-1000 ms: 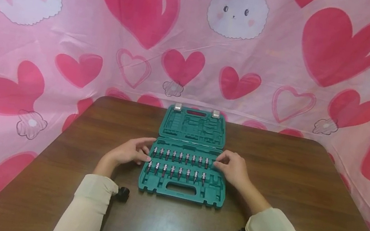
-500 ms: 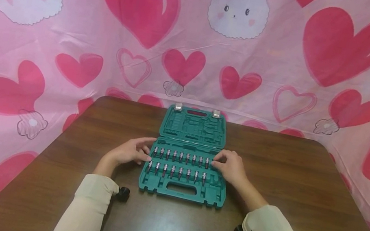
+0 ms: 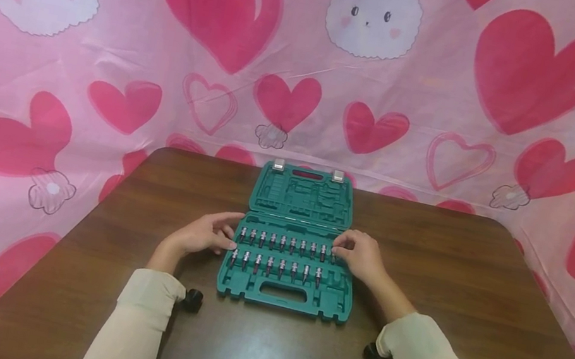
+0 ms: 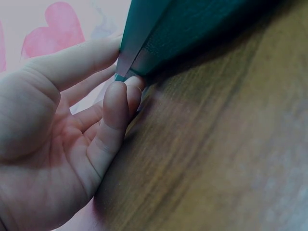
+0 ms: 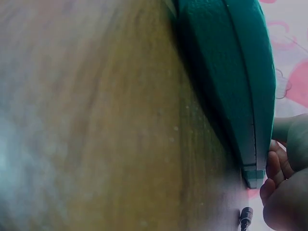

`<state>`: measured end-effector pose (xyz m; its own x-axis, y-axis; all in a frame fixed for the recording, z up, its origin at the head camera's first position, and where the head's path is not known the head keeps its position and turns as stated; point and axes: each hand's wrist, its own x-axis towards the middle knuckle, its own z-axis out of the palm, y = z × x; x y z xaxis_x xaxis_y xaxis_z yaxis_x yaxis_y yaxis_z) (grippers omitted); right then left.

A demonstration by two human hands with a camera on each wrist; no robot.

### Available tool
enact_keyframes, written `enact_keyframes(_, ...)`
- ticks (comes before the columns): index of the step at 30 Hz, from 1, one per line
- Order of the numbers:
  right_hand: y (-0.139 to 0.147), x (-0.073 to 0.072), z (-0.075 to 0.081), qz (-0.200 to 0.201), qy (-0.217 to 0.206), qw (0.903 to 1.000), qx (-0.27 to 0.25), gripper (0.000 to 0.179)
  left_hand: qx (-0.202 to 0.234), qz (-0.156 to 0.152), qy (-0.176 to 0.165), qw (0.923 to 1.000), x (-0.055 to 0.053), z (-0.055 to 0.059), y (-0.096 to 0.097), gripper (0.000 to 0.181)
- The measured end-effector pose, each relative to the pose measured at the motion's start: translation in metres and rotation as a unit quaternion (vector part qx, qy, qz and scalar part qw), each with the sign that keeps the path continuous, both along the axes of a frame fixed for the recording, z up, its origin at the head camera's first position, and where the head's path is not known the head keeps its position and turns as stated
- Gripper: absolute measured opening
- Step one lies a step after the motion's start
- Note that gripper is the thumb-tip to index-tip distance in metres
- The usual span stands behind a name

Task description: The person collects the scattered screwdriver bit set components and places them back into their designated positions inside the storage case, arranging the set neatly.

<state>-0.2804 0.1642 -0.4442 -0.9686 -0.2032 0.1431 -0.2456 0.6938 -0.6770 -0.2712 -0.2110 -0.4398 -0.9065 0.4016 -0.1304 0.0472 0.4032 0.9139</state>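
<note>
A green plastic tool case [image 3: 281,305] lies unfolded on the table. Two rows of chrome bit sockets [image 3: 282,244] with dark tips sit in its near half. At the case's left side my left hand [image 3: 201,235] rests with its index finger stretched along the edge and its thumb at the rim. In the left wrist view the fingertips [image 4: 115,103] touch the case wall [image 4: 159,43]. My right hand [image 3: 360,256] is over the upper row's right end, thumb and forefinger pinching a bit socket [image 3: 333,256] mostly hidden by the fingers.
The lid [image 3: 303,198] stands tilted back at the far side, with two metal latches. Near the right hand, the right wrist view shows a small dark socket-like piece [image 5: 246,216] on the tabletop [image 5: 120,120]. A pink heart-print cloth [image 3: 307,67] hangs around the table.
My right hand shifts slightly at the upper row's right end, and a bit socket now shows at its fingertips. The left hand stays at the case edge.
</note>
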Motion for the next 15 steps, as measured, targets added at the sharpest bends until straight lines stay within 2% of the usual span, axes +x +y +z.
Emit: enact_keyframes(15, 0.0004, 0.0038, 0.0034, -0.020, -0.011, 0.9995, -0.023, 0.004, 0.002, -0.001, 0.003, 1.0000, -0.0015, -0.0031, -0.0023, 0.071)
